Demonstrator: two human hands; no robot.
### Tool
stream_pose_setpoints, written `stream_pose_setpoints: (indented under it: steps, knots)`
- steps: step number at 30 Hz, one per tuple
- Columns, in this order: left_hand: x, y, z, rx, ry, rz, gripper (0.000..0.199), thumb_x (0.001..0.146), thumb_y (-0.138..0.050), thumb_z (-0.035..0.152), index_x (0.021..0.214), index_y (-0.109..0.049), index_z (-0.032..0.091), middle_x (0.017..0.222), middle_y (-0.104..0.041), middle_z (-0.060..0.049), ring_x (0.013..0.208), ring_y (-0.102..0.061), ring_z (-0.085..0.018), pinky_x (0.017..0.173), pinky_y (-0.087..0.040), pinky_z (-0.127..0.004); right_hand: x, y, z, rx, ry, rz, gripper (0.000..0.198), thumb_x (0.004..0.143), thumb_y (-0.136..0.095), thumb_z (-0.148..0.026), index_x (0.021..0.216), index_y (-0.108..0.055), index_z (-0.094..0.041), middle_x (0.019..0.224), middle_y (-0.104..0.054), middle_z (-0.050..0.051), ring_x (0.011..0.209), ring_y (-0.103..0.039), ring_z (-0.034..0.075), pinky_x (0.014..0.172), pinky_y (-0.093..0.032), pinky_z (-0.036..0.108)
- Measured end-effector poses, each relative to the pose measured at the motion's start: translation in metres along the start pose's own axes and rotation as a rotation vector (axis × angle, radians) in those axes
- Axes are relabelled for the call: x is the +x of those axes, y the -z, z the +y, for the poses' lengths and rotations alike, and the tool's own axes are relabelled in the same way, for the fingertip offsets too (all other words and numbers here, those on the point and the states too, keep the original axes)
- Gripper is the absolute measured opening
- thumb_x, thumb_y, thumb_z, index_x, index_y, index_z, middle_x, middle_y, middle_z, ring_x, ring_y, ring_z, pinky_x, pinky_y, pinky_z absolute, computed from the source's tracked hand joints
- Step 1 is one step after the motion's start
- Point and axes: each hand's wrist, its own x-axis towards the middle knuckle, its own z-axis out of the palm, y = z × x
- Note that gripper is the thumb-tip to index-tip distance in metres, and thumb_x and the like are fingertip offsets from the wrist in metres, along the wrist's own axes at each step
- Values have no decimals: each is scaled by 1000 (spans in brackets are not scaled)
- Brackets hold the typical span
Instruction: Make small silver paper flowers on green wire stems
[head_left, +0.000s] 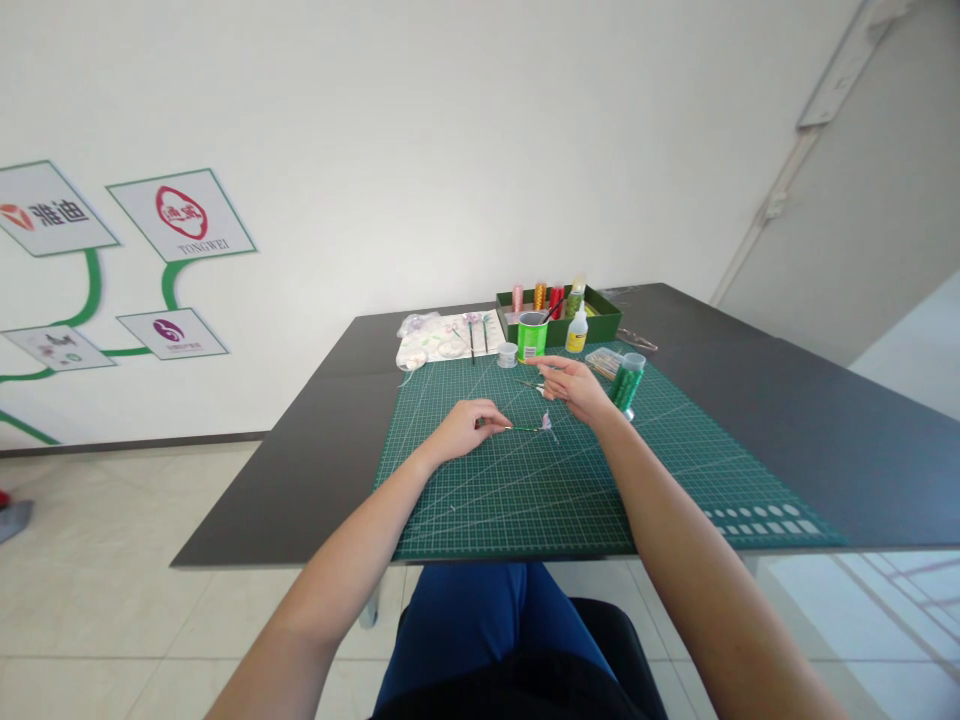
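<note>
Left of the green spool (627,382), the left hand (466,428) has a narrow grip on a thin green stem (523,429); long axis sideways, pale flower (547,422) toward the spool. Right hand (574,388), beside the spool, nearer the flower; cannot tell if its grip holds anything.

A craft workspace: cutting mat (495,500), thread spools (540,296), glue bottle (577,331)

Left forearm (367,535) and right forearm (675,500) reach forward, bare. Left hand (469,428) is low, fingertips (501,426) pinched together. Right hand (574,388) sits farther forward, index finger (546,361) extended leftward, other fingers partly curled.
</note>
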Motion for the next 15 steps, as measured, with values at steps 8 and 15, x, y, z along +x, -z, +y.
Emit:
stream_pose_setpoints:
  steps: [8,15]
  knots:
    - [0,3,3,-114,21,7,9,89,-70,18,90,-79,17,87,-74,-5,75,-65,-13,71,-47,-26,1,4,4,-40,-21,-5,49,73,-82,-46,106,-73,-11,42,-26,-14,43,-18,5,49,-24,27]
    - [0,5,3,-197,46,37,10,89,-71,21,91,-79,16,87,-73,-6,67,-63,-11,61,-45,-22,2,6,9,-55,-67,0,53,73,-81,-45,111,-72,-10,42,-28,-14,43,-19,5,48,-18,27]
